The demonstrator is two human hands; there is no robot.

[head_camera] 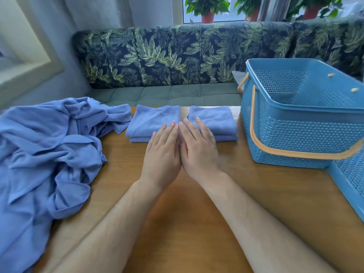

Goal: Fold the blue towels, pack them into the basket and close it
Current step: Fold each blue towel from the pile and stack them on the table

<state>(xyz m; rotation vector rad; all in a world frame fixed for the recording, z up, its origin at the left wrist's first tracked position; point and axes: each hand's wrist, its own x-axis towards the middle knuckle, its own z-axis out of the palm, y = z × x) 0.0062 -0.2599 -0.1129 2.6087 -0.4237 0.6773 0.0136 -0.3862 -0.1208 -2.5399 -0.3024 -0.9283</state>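
Two stacks of folded blue towels lie side by side at the far edge of the wooden table (177,223): the left stack (149,121) and the right stack (216,119). My left hand (163,154) and my right hand (199,148) lie flat and side by side, palms down, fingers straight, fingertips over the near inner corners of the stacks. A heap of unfolded blue towels (45,150) covers the table's left side. The blue plastic basket (295,134) with orange handles stands open at the right, nothing visible inside.
The basket's blue perforated lid (352,184) lies at the right table edge, next to the basket. A leaf-patterned sofa (177,56) runs behind the table. Potted plants (207,8) stand at the window.
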